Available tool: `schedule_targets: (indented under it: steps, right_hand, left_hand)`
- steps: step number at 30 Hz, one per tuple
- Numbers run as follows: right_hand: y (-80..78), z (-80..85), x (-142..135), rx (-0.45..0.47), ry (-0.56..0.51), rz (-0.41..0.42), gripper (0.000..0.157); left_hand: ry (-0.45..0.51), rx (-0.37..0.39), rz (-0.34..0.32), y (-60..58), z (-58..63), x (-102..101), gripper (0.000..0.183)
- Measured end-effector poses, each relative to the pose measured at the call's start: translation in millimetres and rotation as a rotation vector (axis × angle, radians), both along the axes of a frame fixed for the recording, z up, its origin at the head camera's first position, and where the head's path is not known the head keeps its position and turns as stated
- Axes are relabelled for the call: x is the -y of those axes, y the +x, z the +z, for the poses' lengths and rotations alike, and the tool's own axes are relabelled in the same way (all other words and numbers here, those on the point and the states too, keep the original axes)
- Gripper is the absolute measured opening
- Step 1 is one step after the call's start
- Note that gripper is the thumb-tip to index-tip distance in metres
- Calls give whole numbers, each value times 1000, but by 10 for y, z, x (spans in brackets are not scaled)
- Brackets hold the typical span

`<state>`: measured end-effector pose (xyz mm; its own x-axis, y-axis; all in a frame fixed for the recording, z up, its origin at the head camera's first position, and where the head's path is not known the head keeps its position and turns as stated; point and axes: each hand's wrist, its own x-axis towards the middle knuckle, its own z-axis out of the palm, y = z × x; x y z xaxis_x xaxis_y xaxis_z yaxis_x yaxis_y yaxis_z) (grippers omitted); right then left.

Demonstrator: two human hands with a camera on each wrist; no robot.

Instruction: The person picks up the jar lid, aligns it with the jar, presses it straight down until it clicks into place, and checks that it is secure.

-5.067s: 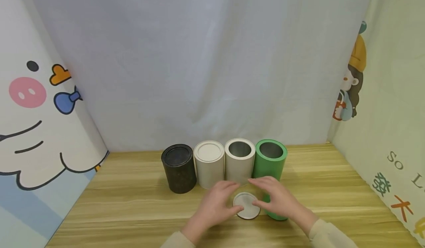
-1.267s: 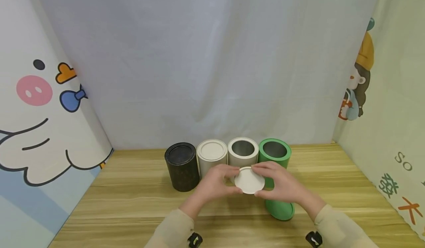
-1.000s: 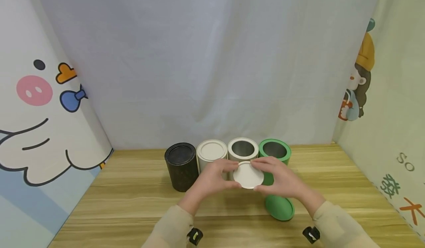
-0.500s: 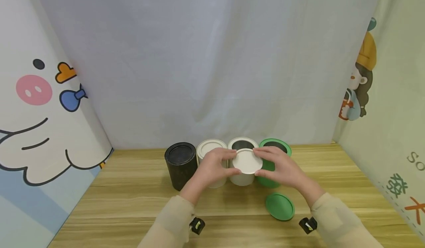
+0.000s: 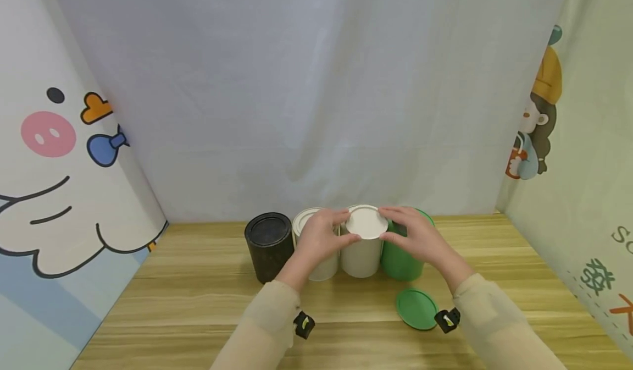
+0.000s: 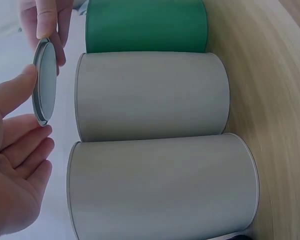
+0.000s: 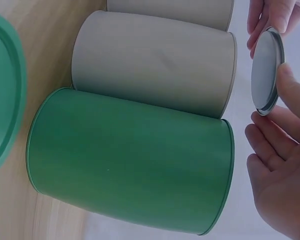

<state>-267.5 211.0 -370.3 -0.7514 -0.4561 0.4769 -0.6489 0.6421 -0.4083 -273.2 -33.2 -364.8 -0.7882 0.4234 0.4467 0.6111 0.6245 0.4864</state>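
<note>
Between them, my left hand (image 5: 318, 237) and right hand (image 5: 414, 235) pinch a round white lid (image 5: 367, 221) by opposite edges, thumbs on the near side. In both wrist views the lid (image 6: 46, 82) hangs a short way above the top rim of a white can (image 6: 152, 95), tilted a little. From the head view the lid overlaps the mouth of that white can (image 5: 361, 259). To its right stands a green can (image 5: 403, 260), its top mostly hidden by my right hand. On the left a second white can (image 5: 323, 268) is partly covered by my left hand.
A black can (image 5: 269, 249) with its lid on stands at the left end of the row. The green lid (image 5: 417, 308) lies on the wooden table (image 5: 198, 304) in front of the green can. A grey curtain (image 5: 316, 95) hangs close behind the cans.
Both hands picked the white lid up from the table, turned it white face up and carried it forward and up over the white can. The green lid stayed on the table.
</note>
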Motion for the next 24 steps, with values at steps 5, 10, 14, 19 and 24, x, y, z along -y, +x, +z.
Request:
schedule_targets:
  steps: [5, 10, 14, 19, 24]
  right_hand:
    - [-62, 20, 17, 23, 7, -24, 52]
    - [-115, 12, 27, 36, 29, -41, 51]
    - [-137, 11, 36, 57, 35, -58, 50]
    - [-158, 12, 55, 76, 42, -59, 50]
    - [-189, -14, 51, 93, 71, -61, 48]
  left_hand:
    - [3, 17, 24, -62, 14, -28, 48]
    - [-7, 34, 35, -122, 16, -41, 48]
    - [-17, 54, 41, -175, 7, -49, 48]
    - [-28, 80, 62, -222, -27, -50, 48]
    - [-34, 82, 56, -249, -49, -49, 47]
